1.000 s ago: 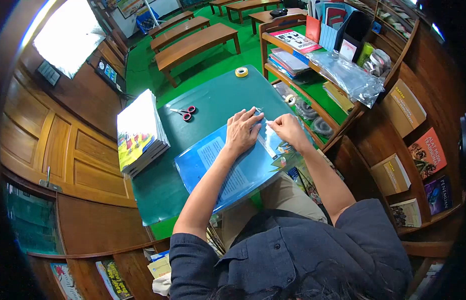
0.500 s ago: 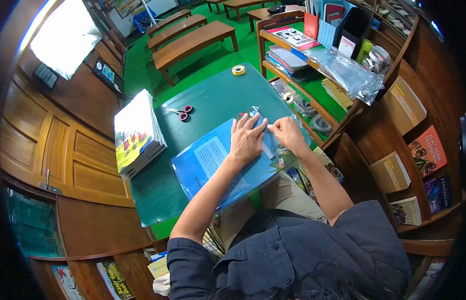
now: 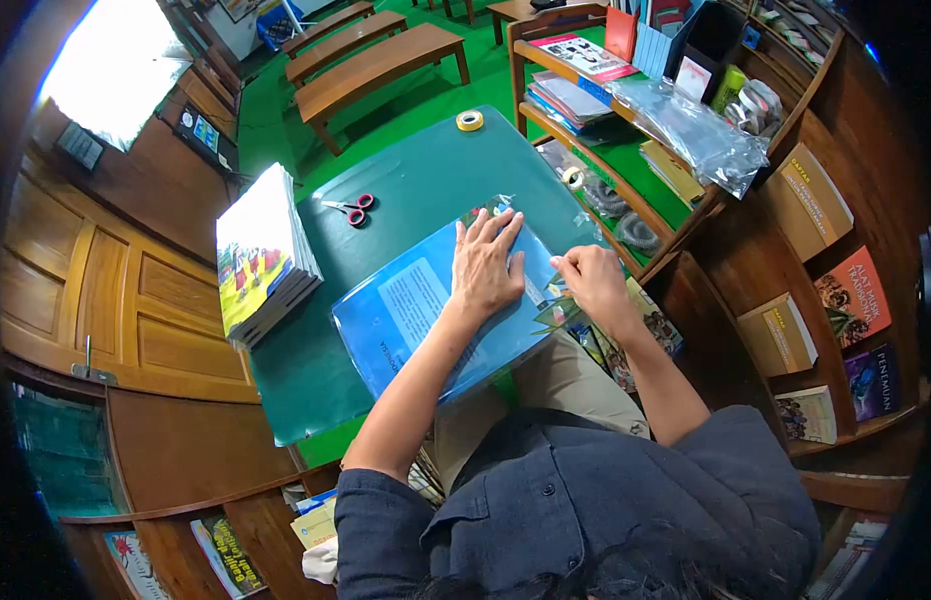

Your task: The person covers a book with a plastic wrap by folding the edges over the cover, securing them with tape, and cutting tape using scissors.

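Observation:
A blue book in a clear plastic cover lies at a slant on the green table. My left hand rests flat on it, fingers spread toward the far edge. Beside the book's right edge is my right hand, its fingers curled in and its thumb pointing left. Whatever its fingertips hold, if anything, is too small to make out. Red-handled scissors lie partly spread beyond the book. A roll of yellow tape sits near the table's far corner.
A stack of books stands on the table's left side. To the right, a wooden shelf carries folders, papers and clear plastic sheets. Wooden benches stand beyond the table. Racks of books curve round at right.
My right hand has moved slightly right and down, away from my left hand. My left hand stays flat on the book. The whole view has shifted a little.

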The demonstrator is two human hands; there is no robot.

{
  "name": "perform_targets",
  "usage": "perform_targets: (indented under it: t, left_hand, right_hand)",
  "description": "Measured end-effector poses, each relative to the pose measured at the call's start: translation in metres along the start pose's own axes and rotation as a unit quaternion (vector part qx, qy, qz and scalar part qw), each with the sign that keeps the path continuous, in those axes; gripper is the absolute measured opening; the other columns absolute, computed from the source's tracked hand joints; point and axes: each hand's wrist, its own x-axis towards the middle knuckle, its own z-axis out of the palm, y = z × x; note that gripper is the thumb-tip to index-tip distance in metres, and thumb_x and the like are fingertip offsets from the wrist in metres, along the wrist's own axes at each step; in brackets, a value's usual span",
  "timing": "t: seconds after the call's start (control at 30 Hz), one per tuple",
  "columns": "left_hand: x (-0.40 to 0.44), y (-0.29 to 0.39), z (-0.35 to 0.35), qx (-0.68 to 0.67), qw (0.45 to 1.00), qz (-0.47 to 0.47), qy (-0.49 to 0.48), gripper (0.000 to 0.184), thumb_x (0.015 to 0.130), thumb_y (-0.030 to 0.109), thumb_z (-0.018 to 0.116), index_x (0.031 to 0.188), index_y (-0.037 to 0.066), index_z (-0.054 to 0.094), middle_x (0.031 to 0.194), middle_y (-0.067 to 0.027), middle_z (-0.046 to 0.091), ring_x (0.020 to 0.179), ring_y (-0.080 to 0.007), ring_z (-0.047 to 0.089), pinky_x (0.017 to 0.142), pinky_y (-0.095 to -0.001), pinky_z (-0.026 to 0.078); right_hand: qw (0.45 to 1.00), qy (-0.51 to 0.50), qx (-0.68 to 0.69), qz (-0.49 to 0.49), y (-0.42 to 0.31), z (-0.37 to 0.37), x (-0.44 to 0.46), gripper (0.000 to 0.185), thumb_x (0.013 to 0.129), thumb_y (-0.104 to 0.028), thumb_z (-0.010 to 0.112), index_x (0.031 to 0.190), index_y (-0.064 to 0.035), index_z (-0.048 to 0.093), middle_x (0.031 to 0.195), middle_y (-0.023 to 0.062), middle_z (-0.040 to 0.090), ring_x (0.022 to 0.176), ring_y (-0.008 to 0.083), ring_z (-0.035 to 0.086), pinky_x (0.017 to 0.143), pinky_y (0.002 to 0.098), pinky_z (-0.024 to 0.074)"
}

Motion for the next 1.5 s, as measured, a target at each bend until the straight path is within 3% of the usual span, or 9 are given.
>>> perform_targets:
  t: [0.27,0.47,0.77,0.93,1.17,1.23,1.4,1.5]
  left_hand:
    - [0.0,-0.001,0.004,0.001,1.0,0.002,-0.008,0.048,0.078,0.018,0.058,0.125,0.013,0.058,0.132,-0.0115,0.051,0.127,-0.0403,0.042,0.104,-0.0644,0.029]
    - [-0.011,0.022,0.0,0.038,0.998,0.004,-0.044,0.041,0.08,0.019,0.059,0.121,0.017,0.062,0.133,-0.017,0.047,0.126,-0.0454,0.039,0.092,-0.0778,0.027]
    - [-0.036,0.053,-0.001,-0.053,0.996,-0.017,-0.075,0.041,0.081,0.015,0.057,0.122,0.021,0.063,0.138,-0.016,0.043,0.13,-0.0457,0.034,0.097,-0.0771,0.021]
    - [-0.037,0.051,-0.005,-0.096,0.994,-0.02,-0.057,0.039,0.079,0.015,0.061,0.117,0.022,0.066,0.133,-0.0143,0.048,0.128,-0.0416,0.038,0.098,-0.0772,0.017]
    - [-0.002,0.026,-0.036,-0.194,0.951,-0.095,-0.22,0.039,0.078,0.016,0.065,0.116,0.025,0.067,0.126,-0.0111,0.056,0.123,-0.0335,0.045,0.101,-0.0748,0.015]
    - [0.001,0.015,-0.023,-0.065,0.99,-0.084,-0.09,0.042,0.08,0.027,0.063,0.122,0.025,0.062,0.132,-0.0145,0.051,0.123,-0.0395,0.043,0.1,-0.0762,0.014]
    - [0.0,-0.01,0.009,0.083,0.993,-0.085,-0.018,0.045,0.084,0.038,0.059,0.127,0.024,0.058,0.14,-0.0171,0.042,0.131,-0.044,0.035,0.101,-0.0761,0.013]
    - [0.002,-0.001,0.003,0.084,0.992,-0.092,-0.03,0.047,0.085,0.041,0.057,0.129,0.024,0.055,0.142,-0.0179,0.039,0.133,-0.045,0.03,0.101,-0.076,0.012]
  right_hand:
    - [0.999,0.02,0.039,-0.027,0.011,-0.009,-0.02,0.029,0.086,-0.012,0.061,0.064,0.0061,0.055,0.051,0.0049,0.044,0.046,0.0143,0.032,0.044,0.0315,0.0313]
    - [0.996,0.037,0.075,-0.029,0.017,-0.003,-0.022,0.028,0.086,-0.012,0.061,0.066,0.0056,0.055,0.052,0.0042,0.045,0.047,0.0138,0.032,0.045,0.0314,0.0301]
    - [0.994,0.049,0.081,-0.056,0.023,0.002,-0.021,0.027,0.088,-0.014,0.059,0.068,0.0047,0.056,0.054,0.0045,0.046,0.049,0.0138,0.033,0.046,0.0319,0.0314]
    - [0.994,0.046,0.095,-0.038,0.019,-0.002,-0.022,0.029,0.089,-0.015,0.058,0.068,0.0043,0.056,0.053,0.0047,0.046,0.049,0.0136,0.033,0.046,0.031,0.031]
    - [0.996,0.024,0.087,-0.015,0.01,-0.011,-0.03,0.026,0.087,-0.015,0.06,0.069,0.0037,0.059,0.054,0.0058,0.051,0.047,0.0142,0.037,0.046,0.0303,0.0329]
    - [0.996,0.028,0.088,-0.019,0.011,-0.01,-0.03,0.024,0.086,-0.015,0.061,0.07,0.0034,0.061,0.054,0.0078,0.055,0.046,0.0156,0.04,0.046,0.0315,0.0353]
    - [0.994,0.004,0.113,-0.007,0.01,-0.011,-0.028,0.024,0.085,-0.015,0.063,0.07,0.004,0.061,0.055,0.0073,0.056,0.045,0.0152,0.04,0.045,0.0317,0.0355]
    - [0.995,-0.001,0.095,0.01,0.011,-0.015,-0.032,0.023,0.084,-0.014,0.063,0.071,0.0041,0.061,0.055,0.0073,0.056,0.045,0.0153,0.041,0.046,0.0317,0.0356]
